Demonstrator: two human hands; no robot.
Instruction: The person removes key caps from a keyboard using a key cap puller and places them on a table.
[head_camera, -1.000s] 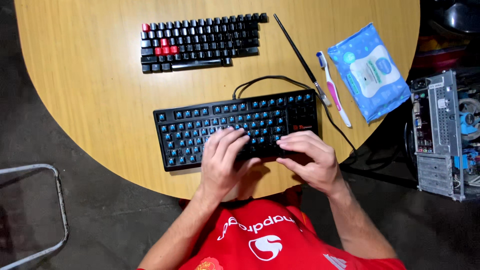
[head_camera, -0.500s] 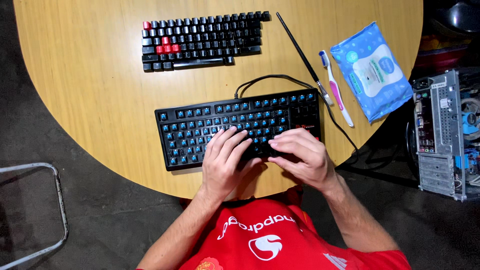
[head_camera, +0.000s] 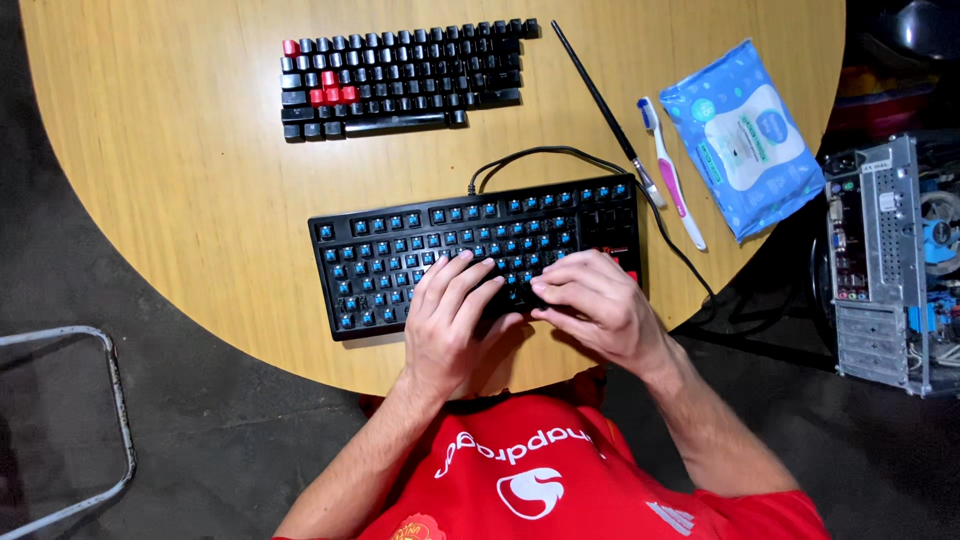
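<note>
A black keyboard with bare blue switches and no keycaps lies near the table's front edge. Its cable loops off behind it. My left hand lies flat on the keyboard's lower middle rows, fingers spread. My right hand is beside it on the lower right rows, fingers bent and pressed together, tips pointing left toward my left hand. Whether those fingertips pinch anything is hidden. The removed black and red keycaps are laid out in rows farther back.
Right of the keyboard lie a thin black brush, a pink and white toothbrush and a blue wipes pack. The round wooden table stands on a dark floor. An open computer case sits right, a metal frame left.
Both hands stay on the keyboard's lower rows. The right hand's fingers have shifted slightly to the left, closer to the left hand.
</note>
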